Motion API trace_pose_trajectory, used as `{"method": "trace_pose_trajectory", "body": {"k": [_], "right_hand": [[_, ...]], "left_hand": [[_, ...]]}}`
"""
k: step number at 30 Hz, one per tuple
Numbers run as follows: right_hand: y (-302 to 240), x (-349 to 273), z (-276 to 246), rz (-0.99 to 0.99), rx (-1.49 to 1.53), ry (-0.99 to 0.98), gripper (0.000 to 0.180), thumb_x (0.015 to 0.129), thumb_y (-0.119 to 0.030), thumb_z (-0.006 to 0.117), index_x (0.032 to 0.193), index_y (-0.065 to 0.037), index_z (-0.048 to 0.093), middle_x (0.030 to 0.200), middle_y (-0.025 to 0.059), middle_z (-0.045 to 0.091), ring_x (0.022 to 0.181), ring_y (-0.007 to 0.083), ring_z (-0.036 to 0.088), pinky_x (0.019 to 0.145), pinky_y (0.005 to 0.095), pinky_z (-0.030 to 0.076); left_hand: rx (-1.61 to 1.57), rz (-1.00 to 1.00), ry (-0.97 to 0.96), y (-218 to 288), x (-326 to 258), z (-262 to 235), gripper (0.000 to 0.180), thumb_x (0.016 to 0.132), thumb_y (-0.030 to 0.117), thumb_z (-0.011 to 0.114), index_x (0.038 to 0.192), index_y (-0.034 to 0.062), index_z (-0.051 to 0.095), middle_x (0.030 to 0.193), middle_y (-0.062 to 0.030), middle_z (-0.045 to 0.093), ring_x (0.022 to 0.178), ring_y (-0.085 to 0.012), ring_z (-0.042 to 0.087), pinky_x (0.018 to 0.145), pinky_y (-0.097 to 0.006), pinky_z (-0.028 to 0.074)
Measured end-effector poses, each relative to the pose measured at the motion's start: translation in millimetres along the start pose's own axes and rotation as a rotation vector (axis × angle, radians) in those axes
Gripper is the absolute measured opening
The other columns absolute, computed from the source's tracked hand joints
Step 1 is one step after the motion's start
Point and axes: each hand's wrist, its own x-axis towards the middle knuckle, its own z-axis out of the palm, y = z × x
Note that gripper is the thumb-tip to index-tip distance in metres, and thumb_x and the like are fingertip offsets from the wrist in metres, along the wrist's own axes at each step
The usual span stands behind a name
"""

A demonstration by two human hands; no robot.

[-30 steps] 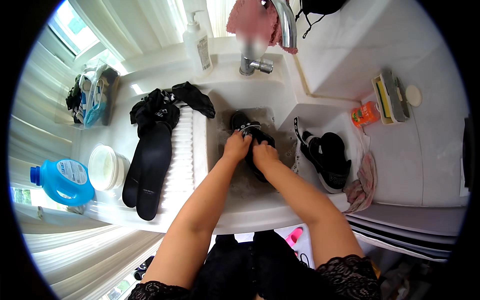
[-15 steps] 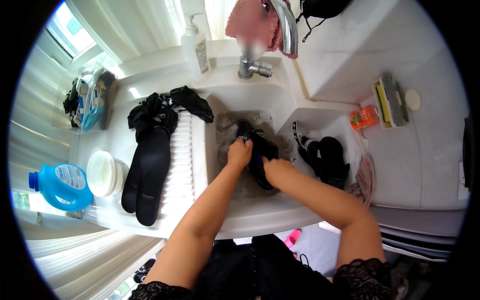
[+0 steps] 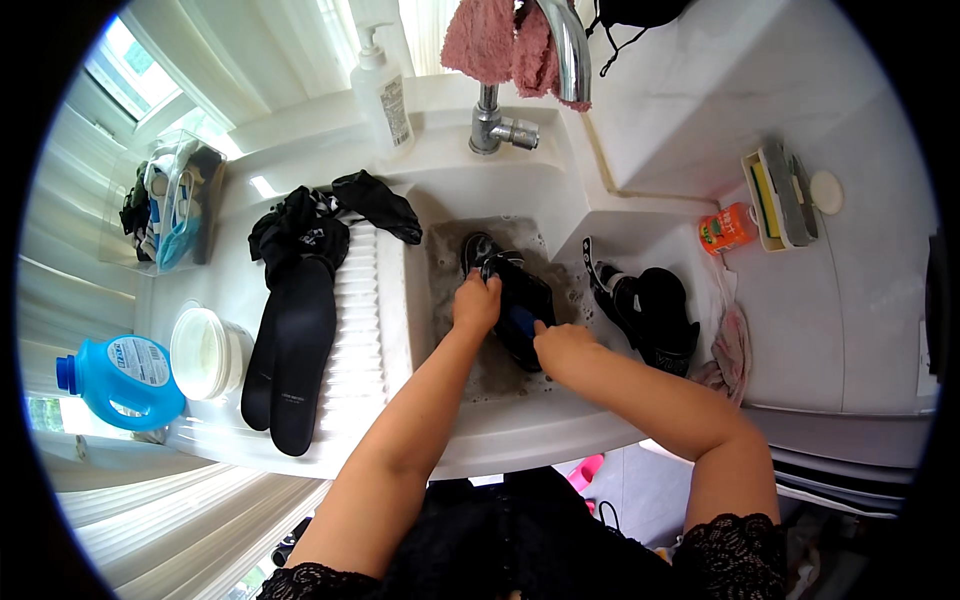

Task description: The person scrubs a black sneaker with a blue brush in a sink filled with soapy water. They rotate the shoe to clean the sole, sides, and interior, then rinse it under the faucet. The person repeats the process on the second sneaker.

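In the murky, foamy water of the white sink [image 3: 400, 300], a black shoe [image 3: 528, 290] lies tilted and partly under water. My left hand [image 3: 477, 303] is closed on the shoe's upper edge. My right hand [image 3: 562, 348] grips a blue brush [image 3: 522, 320] pressed against the shoe; its bristles are hidden. To the right, a second black shoe [image 3: 668, 315] with a loose strap rests on the sink's ledge. Two black insoles [image 3: 303, 350] lie on the ribbed washboard at left, below a crumpled black cloth item [image 3: 300, 232].
Around the sink stand a chrome tap [image 3: 490, 130] with a pink cloth [image 3: 485, 45] above it, a white pump bottle [image 3: 382, 100], a white tub [image 3: 205, 352], a blue detergent jug [image 3: 125, 380] and a clear bin [image 3: 175, 205]. An orange bottle [image 3: 728, 228] and sponge holder [image 3: 778, 200] are at right.
My right hand has shifted slightly, and more of the blue brush shows beside it. The shoe's far end shows more clearly above the water. My left hand keeps its grip.
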Motion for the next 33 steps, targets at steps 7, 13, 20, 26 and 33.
{"method": "trace_pose_trajectory", "body": {"k": [7,13,20,26,33], "right_hand": [[-15.9,103.2,27.7,0.163,0.42,0.386,0.034,0.09,-0.014,0.045,0.122,-0.006,0.051,0.098,0.0223,0.066,0.091,0.0394,0.065,0.079,0.0483,0.053],[3.7,26.0,-8.4,-0.054,0.178,0.098,0.031,0.091,-0.015,0.042,0.118,-0.006,0.054,0.102,0.0245,0.065,0.096,0.0388,0.064,0.08,0.0487,0.052],[-13.1,70.5,-7.5,0.074,0.305,0.193,0.028,0.093,-0.013,0.043,0.11,-0.003,0.063,0.108,0.0175,0.066,0.098,0.0339,0.065,0.08,0.0428,0.054],[8.5,-10.1,-41.1,-0.078,-0.038,-0.124,0.029,0.088,-0.011,0.049,0.113,-0.004,0.063,0.106,0.0156,0.067,0.099,0.0326,0.066,0.082,0.0431,0.054],[-6.3,48.4,6.0,0.21,0.317,0.263,0.026,0.084,-0.012,0.056,0.107,-0.005,0.068,0.11,0.0155,0.067,0.102,0.0308,0.065,0.083,0.0406,0.053]], "left_hand": [[0.083,0.034,-0.061,9.8,-2.3,-9.8,0.055,0.088,0.04,0.045,0.121,-0.0034,0.052,0.105,-0.0285,0.062,0.099,-0.0446,0.059,0.087,-0.051,0.045],[0.009,0.003,-0.005,-0.1,4.6,-2.1,0.059,0.089,0.042,0.046,0.126,-0.0032,0.048,0.105,-0.0283,0.062,0.099,-0.0451,0.059,0.087,-0.051,0.045],[0.021,0.005,-0.043,0.0,6.1,-0.7,0.062,0.089,0.046,0.046,0.13,-0.0012,0.047,0.107,-0.0286,0.062,0.101,-0.0448,0.058,0.089,-0.05,0.044],[0.017,-0.019,-0.098,-4.4,4.3,3.0,0.064,0.089,0.049,0.045,0.129,0.0001,0.049,0.108,-0.0291,0.061,0.103,-0.0449,0.058,0.09,-0.049,0.044],[0.006,0.068,-0.077,2.9,-6.6,-0.3,0.065,0.089,0.049,0.045,0.127,-0.004,0.05,0.106,-0.031,0.061,0.104,-0.0452,0.057,0.091,-0.049,0.043]]}}
